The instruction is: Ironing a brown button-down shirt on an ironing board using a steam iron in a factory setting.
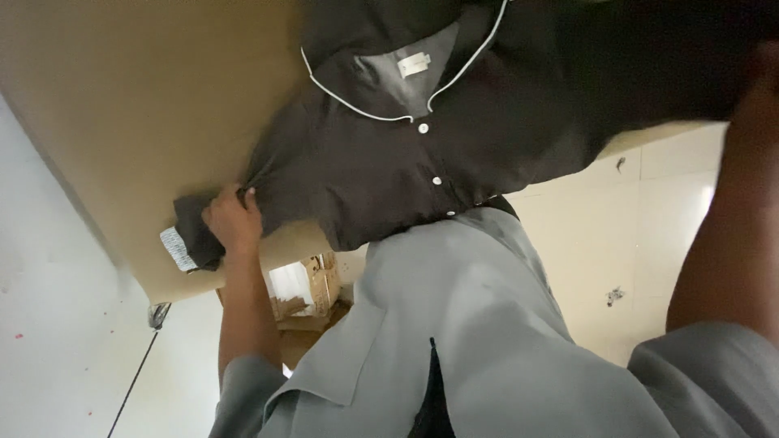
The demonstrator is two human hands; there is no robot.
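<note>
At the far left there is a pale wall [49, 324], and beside it a brown table top [138, 105] covers the upper left of the view, with a thin dark cable [134, 373] hanging down under its near edge. On this table lies a dark shirt [365, 170] with thin white piping along the collar [357, 101] and a row of small white buttons [436, 180] down the front. One sleeve of the shirt goes out to the left, and its cuff [182, 239], which shows a light patterned lining, lies close to the near edge of the table. The left hand [234, 221] rests on this sleeve just to the right of the cuff, with the fingers curled together into the cloth, so it is gripping a fold of the sleeve. Under the table edge, near the left forearm, stands an open cardboard box [312, 288] with something white inside. In the near middle the person's own grey shirt [454, 324] fills much of the view. To the right of it is a pale tiled floor [633, 235] with some small dark marks. At the far right the right arm [722, 235] goes up toward the far right part of the dark shirt, but the right hand [759, 77] is blurred at the edge, so I cannot tell if it is open or holding the cloth.
</note>
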